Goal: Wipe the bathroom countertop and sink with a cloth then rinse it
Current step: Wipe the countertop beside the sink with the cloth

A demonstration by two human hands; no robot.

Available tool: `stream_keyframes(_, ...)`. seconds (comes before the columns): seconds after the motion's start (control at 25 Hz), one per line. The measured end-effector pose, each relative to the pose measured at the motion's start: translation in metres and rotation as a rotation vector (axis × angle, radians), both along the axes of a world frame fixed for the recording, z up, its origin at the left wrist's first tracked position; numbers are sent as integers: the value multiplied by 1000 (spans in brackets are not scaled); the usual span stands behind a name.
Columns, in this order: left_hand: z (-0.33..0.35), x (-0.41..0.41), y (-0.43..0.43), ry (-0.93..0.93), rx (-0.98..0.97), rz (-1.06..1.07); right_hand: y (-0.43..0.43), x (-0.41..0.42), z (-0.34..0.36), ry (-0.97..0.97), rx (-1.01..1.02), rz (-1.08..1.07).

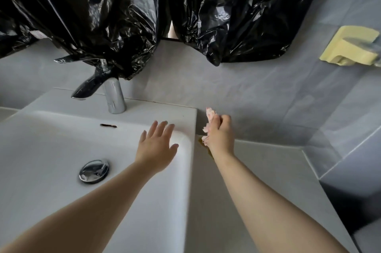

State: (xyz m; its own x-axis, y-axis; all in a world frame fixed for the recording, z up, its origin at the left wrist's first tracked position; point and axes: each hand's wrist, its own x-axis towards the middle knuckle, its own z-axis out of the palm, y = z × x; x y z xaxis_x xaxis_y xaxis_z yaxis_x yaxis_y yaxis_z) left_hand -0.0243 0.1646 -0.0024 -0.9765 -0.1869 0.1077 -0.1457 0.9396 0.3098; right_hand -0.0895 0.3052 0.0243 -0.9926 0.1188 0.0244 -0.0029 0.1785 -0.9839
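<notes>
Clutching pink cloth [210,115], right grip [221,135] above stained countertop [268,170]; left grip [158,143], fingers spread, over sink [51,149]; grey tiled wall [247,92].

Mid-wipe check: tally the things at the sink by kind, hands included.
Hands: 2 (left hand, right hand)
Black plastic bags: 2
Cloth: 1
Faucet: 1
Drain stopper: 1
Yellow wall holder: 1
Total: 8
</notes>
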Motion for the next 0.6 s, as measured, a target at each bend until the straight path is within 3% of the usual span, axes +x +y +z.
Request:
stream_keyframes(0.16, -10, -24, -1, 19, 21, 2, -37, -37, -12, 57, 181, 62)
stream_keyframes(0.28, -12, -31, 7, 88, 27, 24, -47, -51, -21, 55, 192, 53)
stream_keyframes(0.48, -1, -33, 48, 91, -63, -63, 6, -52, -26, 4, 49, -170)
stream_keyframes(0.6, 8, -34, 96, 34, -49, -156, 51, -44, -31, 2, 141, -172)
